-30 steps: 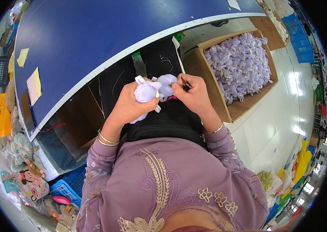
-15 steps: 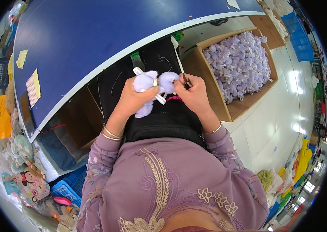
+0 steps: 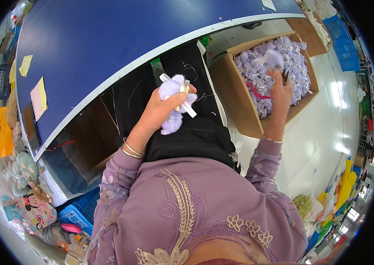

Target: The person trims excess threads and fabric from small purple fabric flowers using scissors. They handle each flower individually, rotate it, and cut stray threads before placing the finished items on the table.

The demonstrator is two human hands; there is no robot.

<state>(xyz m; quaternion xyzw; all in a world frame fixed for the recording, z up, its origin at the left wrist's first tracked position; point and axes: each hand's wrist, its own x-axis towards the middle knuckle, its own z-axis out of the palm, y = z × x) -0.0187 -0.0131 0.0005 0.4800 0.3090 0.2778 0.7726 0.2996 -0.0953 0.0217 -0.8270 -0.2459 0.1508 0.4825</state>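
My left hand (image 3: 153,108) is closed round small lavender plush toys (image 3: 172,123) above my lap; white fabric tags (image 3: 188,109) stick out between them. Over at the right, my right hand (image 3: 280,92) is above the cardboard box, with the dark pointed blades of thread snips (image 3: 285,76) showing at its fingers. A pink cord (image 3: 257,91) trails beside that hand. Just past the fingertips is a blurred lavender plush toy (image 3: 274,58); whether they still touch it I cannot tell. Much of the snips is hidden in the hand.
The cardboard box (image 3: 245,126) on the floor holds a heap of similar lavender plush toys (image 3: 295,53). A blue table (image 3: 107,39) with a white edge stretches ahead and left. Blue plastic baskets (image 3: 75,216) stand low at left, near plush toys and bags.
My right hand has moved from the plush toys at my lap out to the right, over the box, with a lavender toy. My left hand stays near my lap, still holding toys.
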